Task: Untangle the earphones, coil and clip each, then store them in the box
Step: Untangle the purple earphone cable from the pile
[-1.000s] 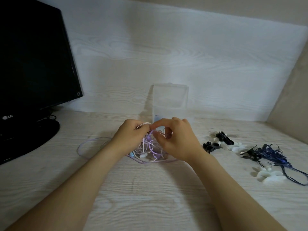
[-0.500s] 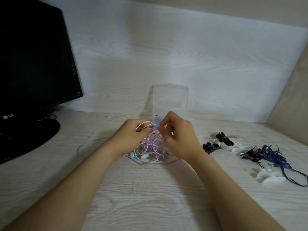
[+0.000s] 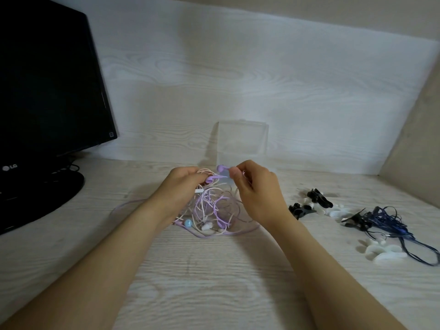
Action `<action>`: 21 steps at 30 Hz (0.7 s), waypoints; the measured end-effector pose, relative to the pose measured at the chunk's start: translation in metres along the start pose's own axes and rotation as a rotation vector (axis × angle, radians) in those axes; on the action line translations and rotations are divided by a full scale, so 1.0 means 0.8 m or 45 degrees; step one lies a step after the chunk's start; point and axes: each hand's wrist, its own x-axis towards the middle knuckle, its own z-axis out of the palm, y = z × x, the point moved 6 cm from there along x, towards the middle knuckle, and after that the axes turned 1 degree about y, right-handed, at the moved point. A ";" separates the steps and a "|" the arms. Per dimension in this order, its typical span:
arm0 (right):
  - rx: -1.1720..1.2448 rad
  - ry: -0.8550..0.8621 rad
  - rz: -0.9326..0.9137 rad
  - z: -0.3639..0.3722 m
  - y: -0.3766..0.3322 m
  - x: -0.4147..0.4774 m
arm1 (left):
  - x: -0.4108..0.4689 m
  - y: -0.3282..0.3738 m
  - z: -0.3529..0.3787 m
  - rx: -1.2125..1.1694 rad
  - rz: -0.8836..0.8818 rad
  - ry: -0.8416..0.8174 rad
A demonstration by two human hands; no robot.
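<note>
Earphones sit in one pink, white and purple tangle on the table, before one clear box. One dark blue set lies to the right by two black clips. The monitor reads LG. The left hand curls round cords. The right hand pinches a purple earbud, lifted higher than before.

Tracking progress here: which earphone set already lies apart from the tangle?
The dark blue earphones, alone at the far right; the purple and pale cords are knotted together in one heap.
</note>
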 end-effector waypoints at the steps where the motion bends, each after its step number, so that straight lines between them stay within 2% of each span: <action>1: 0.022 -0.006 0.015 0.000 0.000 0.000 | 0.001 0.000 -0.001 0.029 0.020 0.023; 4: 0.110 -0.040 0.043 -0.002 -0.003 -0.003 | -0.001 0.004 -0.004 0.153 0.107 0.118; 8: 0.005 -0.030 0.022 -0.002 -0.004 -0.004 | -0.005 0.013 -0.014 0.151 0.181 0.278; 13: 0.005 0.051 0.075 -0.009 0.000 0.000 | -0.008 0.020 -0.021 0.213 0.253 0.352; 15: 0.156 0.087 0.198 -0.013 0.006 0.002 | -0.010 0.019 -0.026 0.252 0.256 0.424; 21: 0.905 0.239 0.597 -0.024 0.024 0.003 | -0.015 0.017 -0.054 0.387 0.206 0.794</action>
